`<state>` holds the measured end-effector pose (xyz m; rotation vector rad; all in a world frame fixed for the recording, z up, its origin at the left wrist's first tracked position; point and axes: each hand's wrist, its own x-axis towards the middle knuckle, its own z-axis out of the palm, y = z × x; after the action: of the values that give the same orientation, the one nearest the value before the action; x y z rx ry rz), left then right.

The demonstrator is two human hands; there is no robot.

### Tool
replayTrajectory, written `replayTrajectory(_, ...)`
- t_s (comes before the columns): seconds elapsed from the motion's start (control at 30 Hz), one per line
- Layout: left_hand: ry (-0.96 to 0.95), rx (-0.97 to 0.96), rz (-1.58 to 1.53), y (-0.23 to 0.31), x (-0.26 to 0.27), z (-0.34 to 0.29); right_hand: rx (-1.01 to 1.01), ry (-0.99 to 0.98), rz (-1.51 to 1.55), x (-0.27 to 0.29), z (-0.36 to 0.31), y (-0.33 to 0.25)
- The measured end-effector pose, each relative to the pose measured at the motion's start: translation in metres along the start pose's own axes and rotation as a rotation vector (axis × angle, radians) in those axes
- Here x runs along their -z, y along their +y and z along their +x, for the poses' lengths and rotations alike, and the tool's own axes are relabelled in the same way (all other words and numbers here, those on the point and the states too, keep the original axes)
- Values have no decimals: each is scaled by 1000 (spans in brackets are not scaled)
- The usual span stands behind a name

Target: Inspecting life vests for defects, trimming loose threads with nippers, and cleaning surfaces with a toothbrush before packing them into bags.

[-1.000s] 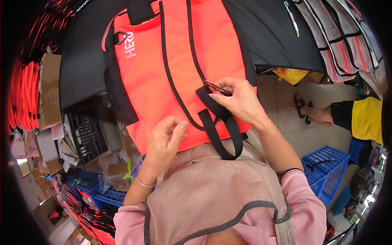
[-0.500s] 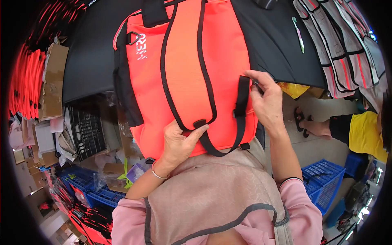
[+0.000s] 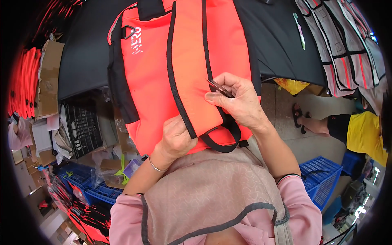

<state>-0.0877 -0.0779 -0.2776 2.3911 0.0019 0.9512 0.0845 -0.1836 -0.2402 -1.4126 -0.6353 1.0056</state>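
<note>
A bright coral-red bag [image 3: 147,81] with black side panels and a D-ring lies on the black-covered table and reaches to my lap. Along it runs a wide orange shoulder strap [image 3: 188,61] with black edging. My left hand [image 3: 176,136] is closed on the strap's lower left edge, its fingertips tucked under and hidden. In my right hand [image 3: 241,98] is a small pair of thread snips [image 3: 220,88], points toward the strap; its handles are mostly covered by the fingers. A loop of black webbing [image 3: 228,146] hangs below that hand.
A toothbrush [image 3: 300,32] and grey folded pieces [image 3: 347,53] are on the table's right. Blue crates [image 3: 320,175] stand on the floor at right, a black crate [image 3: 83,128] at left. Another person in yellow [image 3: 365,136] is at the right.
My right hand has left the webbing end at the bag's right and moved left over the strap with the snips. My left hand has regripped the strap's edge, and the bag has shifted slightly.
</note>
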Motion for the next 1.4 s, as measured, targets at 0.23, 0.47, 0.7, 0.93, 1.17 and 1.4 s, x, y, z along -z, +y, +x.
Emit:
replayTrajectory(0.23, 4, 1011, -1125, 46, 2, 0, -89, 87, -32, -4, 15, 12)
replayTrajectory(0.47, 110, 1346, -1697, 45, 7, -8, -105, 159, -20, -7, 9, 15)
replayTrajectory(0.7, 114, 1312, -1395, 36, 3, -6, -26, 147, -230, -14, -73, 12)
replayTrajectory(0.93, 96, 1305, -1255, 23, -9, 0, -190, -11, -199, -29, -92, 25)
replayTrajectory(1.17, 6, 1327, -1218, 29, -4, -3, -70, 102, 54, 6, -6, -32)
replayTrajectory(1.4, 48, 1367, -1356, 19, -1, -4, -139, 26, 34, -3, 41, -12)
